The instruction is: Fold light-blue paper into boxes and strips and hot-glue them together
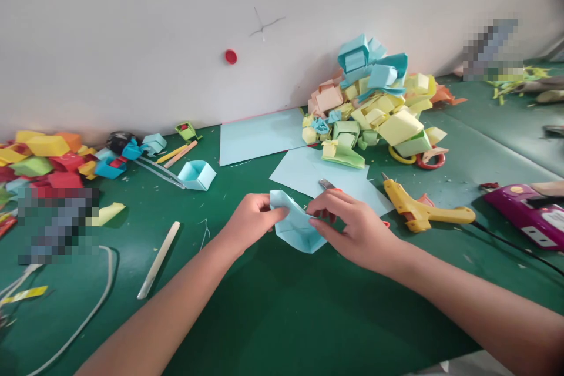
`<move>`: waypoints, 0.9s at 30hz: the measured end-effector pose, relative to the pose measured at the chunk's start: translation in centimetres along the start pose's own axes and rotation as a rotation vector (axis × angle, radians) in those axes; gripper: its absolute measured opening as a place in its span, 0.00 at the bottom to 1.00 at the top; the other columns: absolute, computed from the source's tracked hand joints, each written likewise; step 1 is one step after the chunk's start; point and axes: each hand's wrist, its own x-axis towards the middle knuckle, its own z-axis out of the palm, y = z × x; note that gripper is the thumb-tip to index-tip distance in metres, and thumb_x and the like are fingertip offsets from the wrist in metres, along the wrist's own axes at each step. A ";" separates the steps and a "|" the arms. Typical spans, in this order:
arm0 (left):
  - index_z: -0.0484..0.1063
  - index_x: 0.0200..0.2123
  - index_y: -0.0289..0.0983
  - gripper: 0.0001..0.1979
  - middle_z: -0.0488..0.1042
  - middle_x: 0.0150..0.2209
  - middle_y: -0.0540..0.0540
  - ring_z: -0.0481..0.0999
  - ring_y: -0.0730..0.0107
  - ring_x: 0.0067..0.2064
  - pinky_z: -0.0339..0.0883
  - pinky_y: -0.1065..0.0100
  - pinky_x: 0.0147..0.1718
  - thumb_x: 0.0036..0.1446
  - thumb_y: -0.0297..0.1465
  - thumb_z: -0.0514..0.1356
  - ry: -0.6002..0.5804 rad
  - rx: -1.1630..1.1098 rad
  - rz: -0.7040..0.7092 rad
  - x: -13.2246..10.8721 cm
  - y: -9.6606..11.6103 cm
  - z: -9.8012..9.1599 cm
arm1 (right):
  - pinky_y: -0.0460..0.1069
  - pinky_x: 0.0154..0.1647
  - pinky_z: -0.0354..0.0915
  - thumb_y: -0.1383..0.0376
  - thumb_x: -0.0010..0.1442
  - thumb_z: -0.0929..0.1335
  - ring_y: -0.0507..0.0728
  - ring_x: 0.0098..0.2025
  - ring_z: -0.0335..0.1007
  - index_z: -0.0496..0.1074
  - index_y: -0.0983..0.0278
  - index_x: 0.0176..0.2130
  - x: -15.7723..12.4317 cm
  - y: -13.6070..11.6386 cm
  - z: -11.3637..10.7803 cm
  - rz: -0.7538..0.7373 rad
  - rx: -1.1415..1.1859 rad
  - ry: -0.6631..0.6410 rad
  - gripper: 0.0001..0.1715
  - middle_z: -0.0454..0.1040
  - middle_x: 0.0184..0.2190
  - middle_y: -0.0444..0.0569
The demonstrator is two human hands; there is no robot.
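Observation:
A light-blue piece of folded paper (296, 226) is held in the air above the green table, its sides partly raised like a shallow box. My left hand (258, 217) pinches its left edge, the thumb lying on the inner face. At the right edge, my right hand (350, 223) grips the paper between thumb and fingers. Just behind the right hand, a small metal-tipped tool (326, 184) lies on light-blue paper sheets (304, 171); its rear part is hidden by the hand. A finished-looking light-blue paper box (197, 175) stands open-topped to the left.
A yellow glue gun (414, 205) with a black cord lies right, near a purple power strip (524, 211). Folded paper pieces (379, 111) are heaped against the wall, with more colourful ones (48, 155) at far left. A pale stick (158, 259) and white cable (108, 282) lie left.

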 end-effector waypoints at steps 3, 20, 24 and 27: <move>0.72 0.24 0.37 0.14 0.63 0.21 0.53 0.61 0.73 0.25 0.51 0.70 0.25 0.53 0.40 0.64 0.040 0.097 0.056 -0.4 0.3 0.5 | 0.54 0.43 0.70 0.70 0.67 0.66 0.58 0.44 0.71 0.72 0.59 0.44 0.0 0.1 -0.1 -0.029 0.031 -0.008 0.08 0.76 0.43 0.50; 0.76 0.38 0.40 0.07 0.76 0.31 0.51 0.71 0.68 0.30 0.61 0.70 0.27 0.60 0.35 0.61 -0.056 0.277 0.195 -3.1 2.1 1.9 | 0.57 0.46 0.70 0.72 0.67 0.65 0.58 0.43 0.71 0.76 0.60 0.44 0.2 0.5 -0.2 -0.022 0.055 -0.034 0.12 0.75 0.42 0.51; 0.72 0.29 0.38 0.10 0.68 0.23 0.53 0.65 0.71 0.25 0.53 0.70 0.22 0.57 0.38 0.63 0.083 0.354 0.130 -2.0 1.4 1.9 | 0.57 0.46 0.70 0.71 0.69 0.64 0.57 0.42 0.72 0.75 0.59 0.43 0.2 0.5 -0.2 0.016 0.066 -0.020 0.11 0.75 0.40 0.49; 0.72 0.27 0.37 0.13 0.69 0.23 0.52 0.69 0.69 0.26 0.57 0.70 0.23 0.54 0.41 0.65 0.073 0.233 0.056 -1.1 0.8 1.5 | 0.59 0.50 0.70 0.70 0.71 0.63 0.58 0.42 0.73 0.75 0.58 0.44 0.3 0.5 0.0 0.009 0.061 -0.004 0.12 0.76 0.41 0.49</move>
